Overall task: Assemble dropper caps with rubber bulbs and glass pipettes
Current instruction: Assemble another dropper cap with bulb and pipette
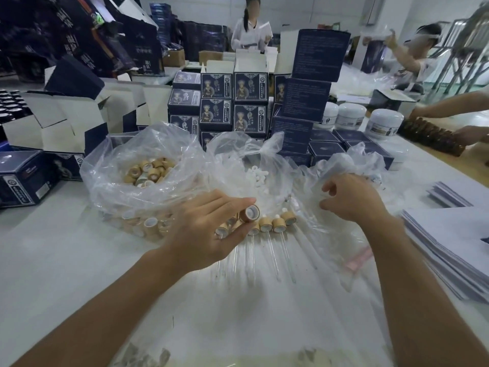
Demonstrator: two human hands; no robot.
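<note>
My left hand pinches one bamboo dropper cap between thumb and fingers, just above a row of assembled droppers whose glass pipettes lie toward me on the table. My right hand has curled fingers at the crumpled clear plastic bag on the right; whether it holds anything is hidden. A clear bag of loose bamboo caps sits at the left. The middle bag holds white rubber bulbs.
Stacks of dark blue product boxes and open white cartons stand behind the bags. White jars sit at the back right. Paper leaflet stacks lie at the right edge. Other people work beyond the table.
</note>
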